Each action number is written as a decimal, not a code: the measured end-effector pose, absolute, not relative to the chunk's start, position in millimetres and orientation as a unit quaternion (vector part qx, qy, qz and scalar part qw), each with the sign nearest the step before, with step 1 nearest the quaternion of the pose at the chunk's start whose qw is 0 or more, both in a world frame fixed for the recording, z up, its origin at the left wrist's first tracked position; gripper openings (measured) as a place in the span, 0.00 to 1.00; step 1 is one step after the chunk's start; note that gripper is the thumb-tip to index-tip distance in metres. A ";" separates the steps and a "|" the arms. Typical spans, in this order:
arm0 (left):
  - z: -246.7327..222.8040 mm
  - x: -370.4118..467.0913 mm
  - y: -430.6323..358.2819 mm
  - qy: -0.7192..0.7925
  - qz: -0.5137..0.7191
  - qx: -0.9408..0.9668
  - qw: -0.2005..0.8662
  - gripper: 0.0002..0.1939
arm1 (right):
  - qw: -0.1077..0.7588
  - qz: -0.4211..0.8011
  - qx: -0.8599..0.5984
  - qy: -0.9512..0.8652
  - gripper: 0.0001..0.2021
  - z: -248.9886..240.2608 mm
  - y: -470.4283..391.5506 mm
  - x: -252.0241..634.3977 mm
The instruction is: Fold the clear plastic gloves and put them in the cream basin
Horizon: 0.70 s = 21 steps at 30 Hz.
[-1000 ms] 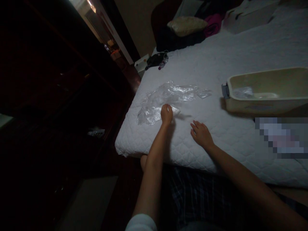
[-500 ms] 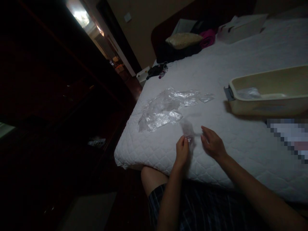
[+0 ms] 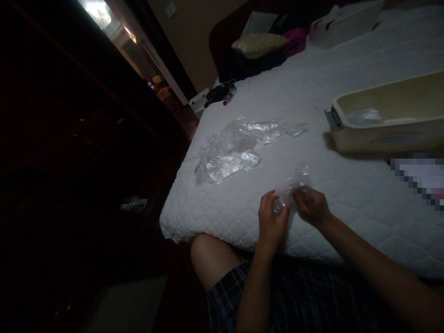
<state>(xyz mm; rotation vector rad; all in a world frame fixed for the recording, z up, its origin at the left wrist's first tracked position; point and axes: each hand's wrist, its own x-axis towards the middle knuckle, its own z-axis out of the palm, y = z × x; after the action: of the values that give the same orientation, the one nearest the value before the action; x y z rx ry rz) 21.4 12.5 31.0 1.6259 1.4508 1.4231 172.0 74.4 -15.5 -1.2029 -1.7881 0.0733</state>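
Observation:
Over the near side of the bed, a crumpled clear plastic bag [image 3: 301, 178] stretches between my two hands, its outline smeared by motion. My left hand [image 3: 272, 219] curls its thumb and fingers around the bag's near left end. On the other side, my right hand [image 3: 315, 208] pinches the plastic between thumb and fingers. Several more clear plastic bags [image 3: 229, 159] lie flat and overlapping on the white quilted bed [image 3: 215, 212], to the left of and beyond my hands.
A cream plastic bin [image 3: 388, 141] with a grey latch stands at the right, clear plastic inside it. A blurred-out flat item [image 3: 419, 175] lies below it. At the far end are a pillow [image 3: 260, 45], a pink roll [image 3: 294, 41] and a white box [image 3: 345, 27].
My right hand, apart from the bag and open before, has closed on it. The bag has swung right and spread between both hands. The left hand has shifted slightly right; the view has tilted.

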 end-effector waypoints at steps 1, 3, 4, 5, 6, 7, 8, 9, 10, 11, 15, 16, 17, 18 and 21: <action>32.6 22.5 14.0 0.534 0.543 0.576 0.295 0.14 | 0.469 0.022 -0.501 -0.726 0.16 -14.6 74.0 172.4; 35.4 23.8 17.1 0.524 0.584 0.497 0.371 0.17 | 0.456 0.007 -0.504 -0.734 0.16 -12.9 73.4 173.5; 36.5 23.7 18.5 0.514 0.603 0.450 0.412 0.20 | 0.448 0.003 -0.493 -0.746 0.16 -12.1 73.2 174.0; 37.4 23.1 19.7 0.503 0.616 0.405 0.451 0.22 | 0.439 0.000 -0.475 -0.763 0.16 -11.4 73.0 174.2; 38.1 22.3 20.7 0.492 0.622 0.367 0.486 0.25 | 0.430 -0.002 -0.453 -0.781 0.15 -10.7 72.8 174.2; 38.8 21.3 21.5 0.487 0.619 0.341 0.513 0.27 | 0.423 -0.006 -0.428 -0.799 0.15 -9.9 72.6 174.1; 39.3 20.3 21.9 0.490 0.607 0.328 0.533 0.29 | 0.418 -0.012 -0.403 -0.814 0.14 -9.2 72.4 173.9; 39.9 19.4 22.0 0.501 0.590 0.325 0.544 0.29 | 0.417 -0.021 -0.381 -0.825 0.14 -8.3 72.2 173.7; 40.3 18.8 21.9 0.515 0.572 0.330 0.546 0.28 | 0.417 -0.030 -0.366 -0.831 0.14 -7.4 71.9 173.5; 40.7 18.3 21.7 0.531 0.557 0.341 0.540 0.25 | 0.417 -0.038 -0.358 -0.835 0.14 -6.5 71.6 173.4; 40.3 14.5 21.1 0.565 0.562 0.387 0.465 0.14 | 0.408 -0.068 -0.371 -0.831 0.17 -1.2 69.8 173.0; 39.5 12.6 21.4 0.565 0.573 0.385 0.452 0.13 | 0.409 -0.077 -0.376 -0.828 0.17 0.4 69.3 172.6; 38.3 10.5 21.9 0.561 0.587 0.378 0.446 0.13 | 0.412 -0.086 -0.378 -0.825 0.17 2.0 68.8 172.2; 36.8 8.4 22.5 0.553 0.601 0.369 0.444 0.14 | 0.415 -0.090 -0.378 -0.822 0.17 3.3 68.4 171.8; 31.9 4.3 23.6 0.522 0.643 0.337 0.447 0.16 | 0.425 -0.094 -0.381 -0.816 0.18 4.3 68.4 170.8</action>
<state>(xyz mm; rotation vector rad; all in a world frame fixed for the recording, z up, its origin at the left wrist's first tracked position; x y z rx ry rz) 4.3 23.6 31.9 0.8349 1.2925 1.5927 170.8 68.4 4.3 -0.9517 -2.0397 -0.2359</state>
